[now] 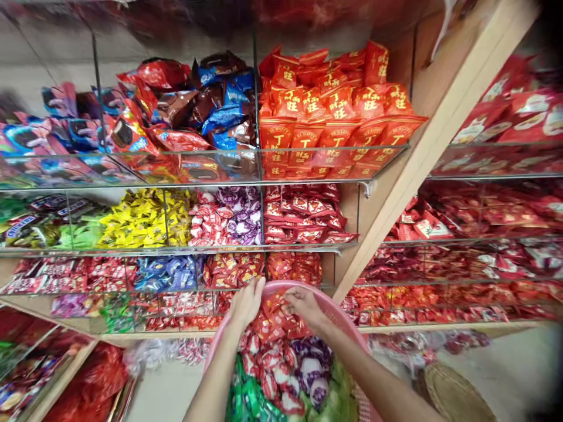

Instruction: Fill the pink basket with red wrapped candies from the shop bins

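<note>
A round pink basket (341, 316) stands at the bottom centre, holding red packets, red-and-white candies (275, 369), purple-and-white candies (314, 369), green candies (250, 390) and pale green ones. My left hand (248, 302) is at the basket's far left rim, its fingers close together around the edge. Over the red packets (275, 319) inside the basket, my right hand (303, 305) has its fingers curled near the far rim; whether it pinches a packet is too small to tell.
Glass-fronted shelves (176, 251) of wrapped sweets rise ahead. A slanting wooden post (396, 199) divides them right of centre. A woven round item (457, 392) lies low at the right, and a red bag (94, 381) low at the left.
</note>
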Motion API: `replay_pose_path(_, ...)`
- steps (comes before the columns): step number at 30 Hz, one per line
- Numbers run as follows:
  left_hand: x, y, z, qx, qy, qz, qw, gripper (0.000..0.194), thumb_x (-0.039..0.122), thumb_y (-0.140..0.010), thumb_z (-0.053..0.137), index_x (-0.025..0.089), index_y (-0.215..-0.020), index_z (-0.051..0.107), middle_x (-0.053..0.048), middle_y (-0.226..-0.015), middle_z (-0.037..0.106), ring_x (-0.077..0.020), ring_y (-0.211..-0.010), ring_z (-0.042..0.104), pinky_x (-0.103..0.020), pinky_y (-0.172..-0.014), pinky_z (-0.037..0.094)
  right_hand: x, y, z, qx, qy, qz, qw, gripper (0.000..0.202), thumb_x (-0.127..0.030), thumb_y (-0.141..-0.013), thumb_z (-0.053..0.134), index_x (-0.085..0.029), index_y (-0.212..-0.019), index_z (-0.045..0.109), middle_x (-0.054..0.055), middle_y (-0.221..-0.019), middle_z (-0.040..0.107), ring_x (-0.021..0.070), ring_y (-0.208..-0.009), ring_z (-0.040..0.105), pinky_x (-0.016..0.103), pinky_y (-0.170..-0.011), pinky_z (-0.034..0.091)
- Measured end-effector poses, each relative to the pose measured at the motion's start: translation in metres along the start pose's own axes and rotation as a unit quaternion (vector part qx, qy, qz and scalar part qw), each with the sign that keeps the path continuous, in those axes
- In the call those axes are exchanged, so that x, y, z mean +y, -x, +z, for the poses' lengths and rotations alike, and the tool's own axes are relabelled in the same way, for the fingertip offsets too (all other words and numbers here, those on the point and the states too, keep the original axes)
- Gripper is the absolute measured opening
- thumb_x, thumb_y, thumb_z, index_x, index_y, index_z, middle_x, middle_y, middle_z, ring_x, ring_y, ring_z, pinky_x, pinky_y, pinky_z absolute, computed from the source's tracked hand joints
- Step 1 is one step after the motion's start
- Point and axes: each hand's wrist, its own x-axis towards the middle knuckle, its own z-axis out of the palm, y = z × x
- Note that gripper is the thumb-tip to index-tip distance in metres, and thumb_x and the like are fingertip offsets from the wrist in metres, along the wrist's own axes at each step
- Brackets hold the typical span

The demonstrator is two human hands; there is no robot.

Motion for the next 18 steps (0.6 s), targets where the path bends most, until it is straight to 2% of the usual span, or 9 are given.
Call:
replay_pose_path(9, -0.002, 0.001, -0.006, -0.014, 0.054, 0.008, 0.998, 0.066, 0.060, -0.086, 0.006, 0.022, -0.106, 0.057, -0.010, -0.101, 0.067, -0.0287, -0.098, 0.059, -0.036, -0.078, 0.041, 0.002, 0.009, 0.022, -0.053, -0.054, 0.033, 0.997, 0.039, -0.046, -0.051, 0.073, -0.017, -0.065, 0.052, -0.005, -0.059, 0.054, 0.0120, -0.053, 0.059, 0.027, -0.057, 0.050)
replay_pose_path(14, 0.001, 0.001, -0.008, -0.017, 0.049, 0.002, 0.999, 0.066, 0.059, -0.086, 0.008, 0.021, -0.112, 0.054, -0.010, -0.105, 0.065, -0.0284, -0.100, 0.058, -0.036, -0.080, 0.041, 0.010, 0.004, 0.027, -0.042, -0.048, 0.032, 0.997, 0.049, -0.050, -0.044, 0.075, -0.018, -0.070, 0.050, -0.006, -0.059, 0.053, 0.0145, -0.055, 0.063, 0.032, -0.065, 0.052)
replay_pose_path(18, 0.001, 0.001, -0.008, -0.022, 0.042, -0.001, 0.999, 0.066, 0.060, -0.086, 0.008, 0.021, -0.114, 0.053, -0.011, -0.107, 0.064, -0.0289, -0.101, 0.058, -0.037, -0.082, 0.040, 0.013, 0.002, 0.025, -0.018, -0.009, 0.007, 1.000, 0.044, -0.048, -0.050, 0.072, -0.019, -0.074, 0.048, -0.006, -0.060, 0.054, 0.0154, -0.052, 0.063, 0.031, -0.059, 0.053)
